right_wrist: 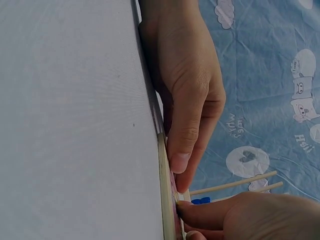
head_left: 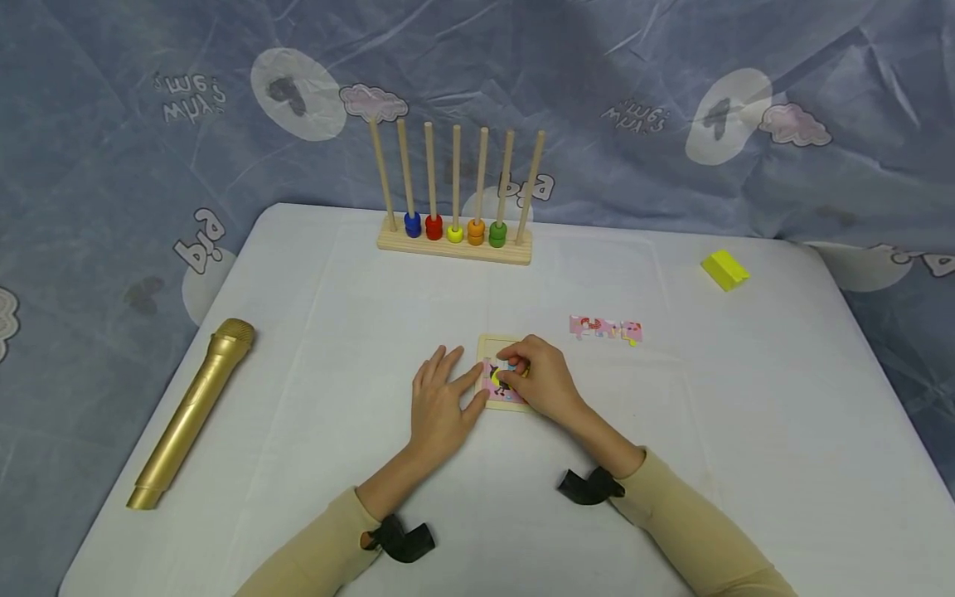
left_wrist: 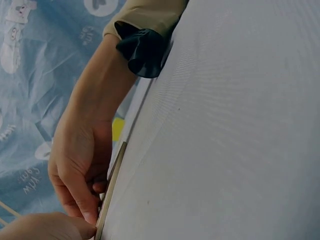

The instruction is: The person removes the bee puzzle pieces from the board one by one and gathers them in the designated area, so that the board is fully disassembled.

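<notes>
A small jigsaw puzzle in a pale wooden frame lies on the table, its pink picture showing a black-and-yellow bird. My left hand, fingers spread, touches the frame's left side with index finger and thumb. Over the picture, my right hand has its thumb and index finger bent around a puzzle piece, mostly hidden by the fingers. In the right wrist view the right thumb meets the picture at the frame's inner side. Several loose pink puzzle pieces lie in a row beyond the right hand.
A wooden bead rack with upright pegs and coloured beads stands at the back. A gold microphone lies along the left side. Toward the back right sits a yellow block. The white table meets a patterned cloth behind.
</notes>
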A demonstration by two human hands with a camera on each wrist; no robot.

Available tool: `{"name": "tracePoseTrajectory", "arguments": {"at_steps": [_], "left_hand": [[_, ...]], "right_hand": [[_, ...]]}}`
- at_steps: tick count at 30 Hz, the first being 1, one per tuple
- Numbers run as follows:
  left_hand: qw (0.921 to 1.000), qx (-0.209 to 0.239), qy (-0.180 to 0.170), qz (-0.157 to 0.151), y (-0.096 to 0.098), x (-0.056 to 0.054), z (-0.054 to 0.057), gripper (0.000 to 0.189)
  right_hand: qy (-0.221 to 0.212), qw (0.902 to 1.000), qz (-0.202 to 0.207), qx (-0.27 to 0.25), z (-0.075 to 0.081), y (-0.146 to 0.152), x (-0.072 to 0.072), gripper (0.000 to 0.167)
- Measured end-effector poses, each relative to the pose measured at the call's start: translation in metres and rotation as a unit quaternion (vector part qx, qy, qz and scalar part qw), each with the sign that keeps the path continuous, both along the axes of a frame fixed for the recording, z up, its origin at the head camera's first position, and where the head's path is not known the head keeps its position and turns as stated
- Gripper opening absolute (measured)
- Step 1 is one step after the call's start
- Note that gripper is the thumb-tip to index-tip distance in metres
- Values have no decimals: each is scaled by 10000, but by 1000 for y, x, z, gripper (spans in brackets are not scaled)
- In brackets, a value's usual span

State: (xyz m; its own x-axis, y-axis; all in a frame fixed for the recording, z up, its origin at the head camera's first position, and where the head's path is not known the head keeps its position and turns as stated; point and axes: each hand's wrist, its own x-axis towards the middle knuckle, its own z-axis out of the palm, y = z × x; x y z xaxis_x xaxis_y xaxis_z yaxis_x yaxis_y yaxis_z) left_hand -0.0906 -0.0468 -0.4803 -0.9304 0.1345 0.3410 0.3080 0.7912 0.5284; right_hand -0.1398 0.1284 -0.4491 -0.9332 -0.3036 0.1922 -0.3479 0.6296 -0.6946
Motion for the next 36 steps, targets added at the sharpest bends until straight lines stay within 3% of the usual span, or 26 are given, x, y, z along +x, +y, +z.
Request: {"name": "tracePoseTrajectory", "arguments": {"at_steps": [19,36], "left_hand": [[10000,13,-18,21,0,1,1,36],[10000,11,-56,25,1,1,1,37]], "right_hand": [[-151,9998,-106,-45,-1,0,-1,19],[-837,9928,-63,-849,3,0,-1,9]]}}
